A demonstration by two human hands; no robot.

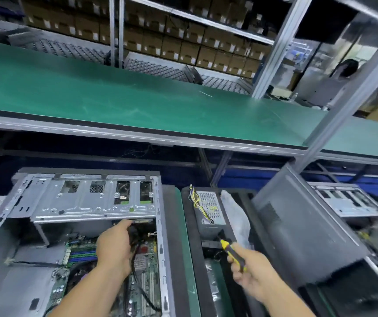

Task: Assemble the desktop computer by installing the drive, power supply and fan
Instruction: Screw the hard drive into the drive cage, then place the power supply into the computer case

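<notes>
**Left hand inside the case, right hand with the screwdriver**

The open computer case lies on its side at lower left, its near end cut off by the frame; the left hand reaches in below the drive cage, fingers curled round a black cable connector, though the fingertips are hidden behind it; the motherboard is partly covered by the forearm; the right hand grips a yellow-and-black screwdriver, its tip blurred; the power supply sits outside the case, just right of it, wires on top; a dark side panel leans further right, blurred.
</notes>
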